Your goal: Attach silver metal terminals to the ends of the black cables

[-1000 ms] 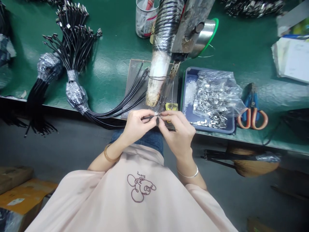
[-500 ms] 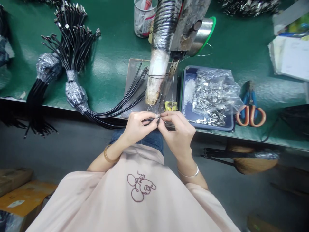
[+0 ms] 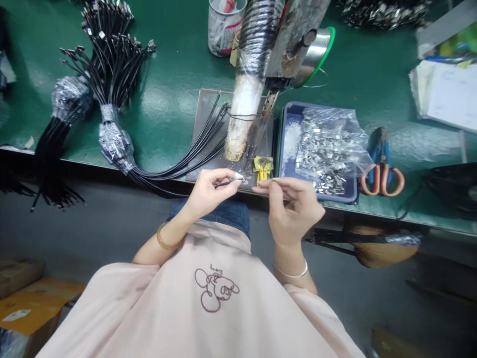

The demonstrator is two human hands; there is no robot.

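My left hand pinches a thin black cable near its end, over the bench's front edge. A small metal connector piece shows at the cable's tip, just past the thumb and forefinger. My right hand is apart from the cable, off to its right, near the front of the blue tray. Its forefinger stretches left, the thumb lies close to it, and I see nothing held there. Small metal shells fill the tray, partly under clear plastic. A yellow holder sits between my hands, behind them.
A soldering machine's arm and a foil-wrapped duct hang over the grey plate. A solder spool is behind. Bundled black cables lie left; orange-handled pliers lie right of the tray.
My right hand has come off the connector and moved right, toward the tray. My left hand still holds the cable in about the same place, and its metal tip is now exposed.
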